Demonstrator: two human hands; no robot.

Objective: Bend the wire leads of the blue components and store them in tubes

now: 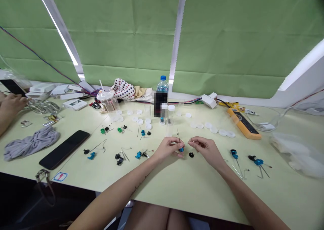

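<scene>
My left hand (167,149) pinches a small blue metal part (181,149) with its fingertips. A thin metal rod (178,135) stands up from the same fingers. Close by on the right, my right hand (205,149) has thumb and forefinger pressed together; a tiny thin tip shows there, too small to name. On the table between the two hands lies a black round knob (191,154). Two sets of blue parts with black knobs and bent rods, one set (235,154) and another (258,162), lie to the right of my right hand.
Small sets of blue, black and green parts (138,154) are spread leftward. White round caps (214,130) and clear tubes (171,117) stand behind. A bottle (163,85), lidded cup (108,102), yellow meter (244,123), black phone (64,149) and grey cloth (32,142) surround them. Another person's hand (11,105) is far left.
</scene>
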